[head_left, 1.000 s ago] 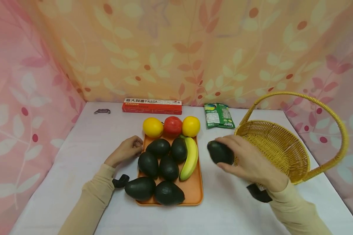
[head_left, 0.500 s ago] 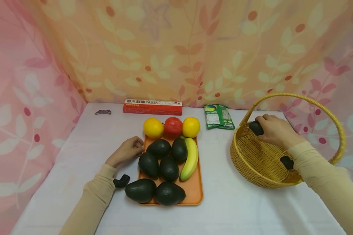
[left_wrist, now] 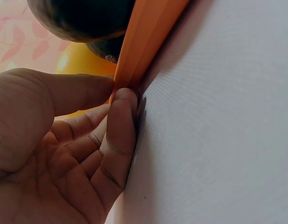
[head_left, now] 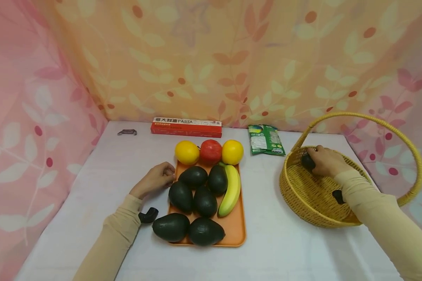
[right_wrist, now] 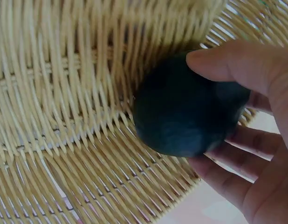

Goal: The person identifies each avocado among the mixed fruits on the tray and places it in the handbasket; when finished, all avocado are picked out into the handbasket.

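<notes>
Avocado (head_left: 307, 162) in Hand Inside the Basket (head_left: 297, 203)

We see the right hand (head_left: 327, 160) with fingers curled round the avocado, near the basket's far wall. The left hand (head_left: 158, 179) pinches the edge of the orange tray (head_left: 235, 230) between thumb and fingers. Before us, six more avocados (head_left: 205, 201) and a banana (head_left: 231, 191) lie on the tray; beyond it, a pasta box (head_left: 186, 128) and green packet (head_left: 266, 140) rest on the worktop (head_left: 267, 249).

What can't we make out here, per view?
Head: part of held avocado, behind right hand.
Head: fine print on green packet, too small.
Left wrist: much of orange tray, cut off by top edge.
Right wrist: rest of basket, cut off by frame edges.
</notes>
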The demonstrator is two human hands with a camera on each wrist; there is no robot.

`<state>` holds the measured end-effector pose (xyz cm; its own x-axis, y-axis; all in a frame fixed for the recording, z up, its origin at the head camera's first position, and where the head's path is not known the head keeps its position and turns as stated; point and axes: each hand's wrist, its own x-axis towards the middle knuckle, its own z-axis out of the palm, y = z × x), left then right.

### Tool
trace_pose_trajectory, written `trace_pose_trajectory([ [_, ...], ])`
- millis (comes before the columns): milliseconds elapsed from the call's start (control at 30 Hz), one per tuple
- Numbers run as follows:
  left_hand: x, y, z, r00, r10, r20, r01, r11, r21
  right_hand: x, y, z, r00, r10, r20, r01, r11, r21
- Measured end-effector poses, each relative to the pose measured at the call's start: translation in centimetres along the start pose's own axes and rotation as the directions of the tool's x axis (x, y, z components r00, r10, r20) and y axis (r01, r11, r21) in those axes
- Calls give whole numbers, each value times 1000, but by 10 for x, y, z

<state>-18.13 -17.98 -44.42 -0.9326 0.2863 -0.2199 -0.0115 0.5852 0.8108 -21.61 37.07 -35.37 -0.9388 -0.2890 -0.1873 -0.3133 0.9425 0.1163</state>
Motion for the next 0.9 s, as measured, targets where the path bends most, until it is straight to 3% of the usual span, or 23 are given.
trace_pose_trajectory([
  [333, -1, 4, 0, 1000, 12, -1, -12, 1000, 15, -7, -10, -5, 995, -57, -76, 57, 998, -10],
  [467, -1, 5, 0, 1000, 6, 8, -6, 1000, 14, -16, -31, -18, 987, -44, -154, 41, 999, -21],
  [533, -1, 6, 0, 1000, 0, 11, 0, 1000, 18, -23, -54, -25, 961, -55, -272, 50, 998, -23],
  [567, -1, 6, 0, 1000, -3, 11, 3, 1000, 18, -27, -68, -29, 937, -72, -341, 67, 997, -25],
  [633, -1, 6, -1, 1000, -1, 9, 1, 1000, 19, -35, -104, -32, 874, -116, -471, 119, 993, -25],
  [700, -2, 7, -1, 1000, 2, 6, -2, 1000, 19, -44, -144, -33, 809, -202, -552, 208, 977, -52],
  [833, -2, 6, -1, 1000, 5, 1, -5, 1000, 5, -62, -227, -24, 749, -364, -553, 401, 914, -59],
  [900, -2, 5, 0, 1000, 2, 5, -2, 1000, -3, -70, -260, -15, 732, -435, -524, 478, 876, -59],
])
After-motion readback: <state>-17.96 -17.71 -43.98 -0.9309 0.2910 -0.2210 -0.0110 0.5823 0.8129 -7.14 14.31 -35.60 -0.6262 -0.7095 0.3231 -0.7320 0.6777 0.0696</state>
